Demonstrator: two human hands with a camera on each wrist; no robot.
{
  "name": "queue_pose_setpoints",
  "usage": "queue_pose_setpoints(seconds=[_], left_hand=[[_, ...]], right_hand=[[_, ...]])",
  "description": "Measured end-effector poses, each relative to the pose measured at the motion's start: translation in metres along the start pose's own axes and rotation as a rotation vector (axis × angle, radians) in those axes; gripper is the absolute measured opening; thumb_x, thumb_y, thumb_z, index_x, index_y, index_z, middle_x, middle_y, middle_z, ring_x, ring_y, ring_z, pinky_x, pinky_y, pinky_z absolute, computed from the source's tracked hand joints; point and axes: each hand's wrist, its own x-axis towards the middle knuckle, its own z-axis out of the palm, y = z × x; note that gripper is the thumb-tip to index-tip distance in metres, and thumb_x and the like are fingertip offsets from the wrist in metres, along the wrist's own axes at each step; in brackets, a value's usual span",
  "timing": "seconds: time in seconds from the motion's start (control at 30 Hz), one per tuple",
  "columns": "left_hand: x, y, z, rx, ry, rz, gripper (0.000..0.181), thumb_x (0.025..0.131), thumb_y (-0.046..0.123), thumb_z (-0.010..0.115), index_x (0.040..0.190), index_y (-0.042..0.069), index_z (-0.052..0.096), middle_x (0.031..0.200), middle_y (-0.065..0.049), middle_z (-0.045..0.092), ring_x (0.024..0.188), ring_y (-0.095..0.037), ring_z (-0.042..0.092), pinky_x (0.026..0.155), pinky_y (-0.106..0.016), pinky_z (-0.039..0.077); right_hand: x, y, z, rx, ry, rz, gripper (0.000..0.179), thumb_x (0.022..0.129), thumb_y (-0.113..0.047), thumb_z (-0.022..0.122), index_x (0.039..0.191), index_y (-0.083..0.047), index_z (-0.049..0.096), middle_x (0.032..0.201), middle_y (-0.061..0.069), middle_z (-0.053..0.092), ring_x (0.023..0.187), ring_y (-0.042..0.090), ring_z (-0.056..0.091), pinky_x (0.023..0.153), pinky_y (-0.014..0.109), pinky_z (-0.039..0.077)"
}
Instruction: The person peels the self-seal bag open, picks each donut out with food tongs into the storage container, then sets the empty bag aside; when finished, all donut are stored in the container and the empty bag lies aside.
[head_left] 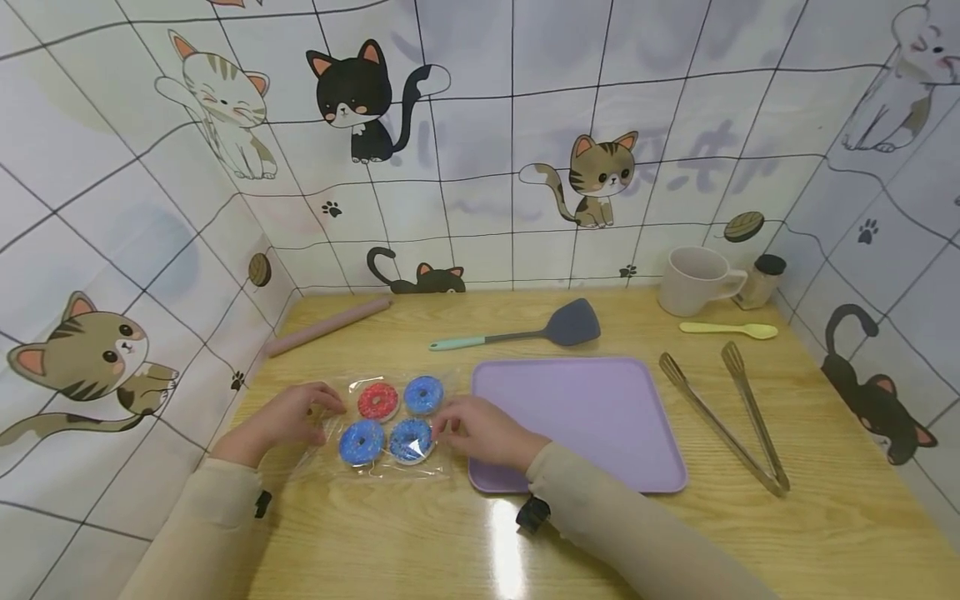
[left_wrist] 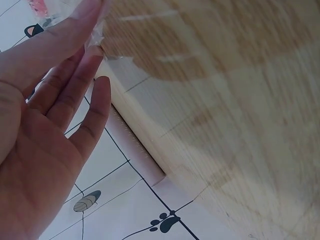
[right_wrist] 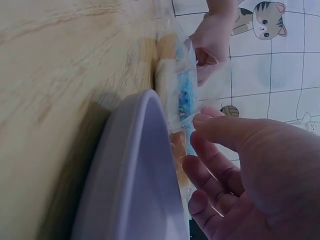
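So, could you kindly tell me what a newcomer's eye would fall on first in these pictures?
Probably the red doughnut shape, the only red one beside three blue ones in a clear bag, between the left hand and the right hand. Next might come the purple tray just right of the bag, then the cartoon cats printed across the backdrop behind the table.

The high head camera looks forward and down at the yellow wooden desk [head_left: 360, 533]. Both tipped wrist cameras face its left edge, up close. All three catch some of the clear plastic bag of red and blue doughnuts [head_left: 384, 423].
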Motion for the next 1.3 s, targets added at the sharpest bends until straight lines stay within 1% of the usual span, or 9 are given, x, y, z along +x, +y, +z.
queue_pose_setpoints(seconds=[0.13,0.33,0.47,0.6,0.77,0.93,1.03,1.2,1.3], left_hand=[[-0.001,-0.001,0.000,0.005,0.003,0.001,0.043,0.073,-0.003,0.088,0.114,0.008,0.078,0.124,-0.011,0.068,0.119,-0.040,0.062,0.101,-0.057,0.052],[-0.001,-0.002,0.000,0.009,0.000,0.017,0.044,0.074,-0.002,0.087,0.116,0.008,0.077,0.124,-0.010,0.068,0.117,-0.037,0.062,0.097,-0.055,0.054],[0.000,-0.003,0.001,0.007,0.000,0.023,0.044,0.074,-0.002,0.088,0.115,0.008,0.078,0.123,-0.010,0.068,0.115,-0.036,0.062,0.093,-0.052,0.055],[0.001,-0.004,0.002,0.004,0.004,0.025,0.044,0.074,-0.002,0.088,0.115,0.009,0.078,0.124,-0.010,0.068,0.117,-0.038,0.062,0.092,-0.050,0.057],[0.001,-0.007,0.003,0.014,0.008,0.033,0.044,0.074,-0.002,0.088,0.115,0.009,0.077,0.125,-0.010,0.068,0.119,-0.040,0.062,0.093,-0.051,0.056],[0.002,-0.009,0.005,0.025,0.018,0.046,0.044,0.073,-0.001,0.089,0.114,0.010,0.078,0.123,-0.009,0.069,0.120,-0.040,0.062,0.100,-0.057,0.052],[0.000,-0.009,0.005,0.025,0.024,0.059,0.045,0.072,-0.001,0.089,0.115,0.008,0.078,0.123,-0.010,0.069,0.120,-0.041,0.061,0.102,-0.059,0.050],[-0.004,-0.010,0.003,0.040,0.042,0.067,0.048,0.070,-0.001,0.090,0.115,0.008,0.078,0.122,-0.008,0.070,0.120,-0.040,0.062,0.100,-0.056,0.052],[-0.002,-0.008,0.003,0.046,0.036,0.077,0.048,0.070,0.001,0.091,0.115,0.010,0.078,0.123,-0.007,0.070,0.121,-0.040,0.063,0.099,-0.056,0.052]], right_hand=[[-0.003,0.001,-0.002,0.003,0.030,0.000,0.008,0.097,-0.014,0.072,0.099,-0.020,0.076,0.106,-0.010,0.070,0.092,0.007,0.061,0.082,0.023,0.052],[-0.010,0.007,-0.003,-0.049,0.075,0.018,0.008,0.096,-0.014,0.073,0.097,-0.022,0.075,0.101,-0.009,0.069,0.088,0.007,0.060,0.082,0.024,0.051],[-0.013,0.010,-0.005,-0.052,0.083,0.038,0.008,0.096,-0.016,0.073,0.098,-0.023,0.075,0.102,-0.011,0.069,0.089,0.006,0.060,0.083,0.024,0.051],[-0.016,0.013,-0.007,-0.041,0.087,0.034,0.007,0.095,-0.013,0.073,0.098,-0.020,0.075,0.101,-0.010,0.069,0.087,0.004,0.059,0.082,0.023,0.051],[-0.022,0.016,-0.011,-0.026,0.099,0.018,0.008,0.094,-0.011,0.073,0.095,-0.018,0.074,0.096,-0.008,0.068,0.085,0.003,0.058,0.079,0.024,0.051],[-0.027,0.021,-0.013,-0.035,0.107,0.034,0.007,0.095,-0.013,0.074,0.095,-0.020,0.074,0.093,-0.011,0.067,0.083,0.003,0.056,0.078,0.024,0.049],[-0.028,0.024,-0.012,-0.028,0.101,0.046,0.005,0.095,-0.014,0.074,0.096,-0.019,0.074,0.093,-0.011,0.067,0.082,0.002,0.055,0.077,0.023,0.048],[-0.028,0.026,-0.011,-0.016,0.098,0.038,0.006,0.096,-0.015,0.073,0.096,-0.021,0.074,0.093,-0.011,0.066,0.081,0.002,0.055,0.076,0.022,0.048],[-0.033,0.025,-0.015,-0.015,0.103,0.051,0.008,0.095,-0.014,0.074,0.095,-0.022,0.074,0.093,-0.010,0.067,0.082,0.003,0.056,0.077,0.024,0.049]])
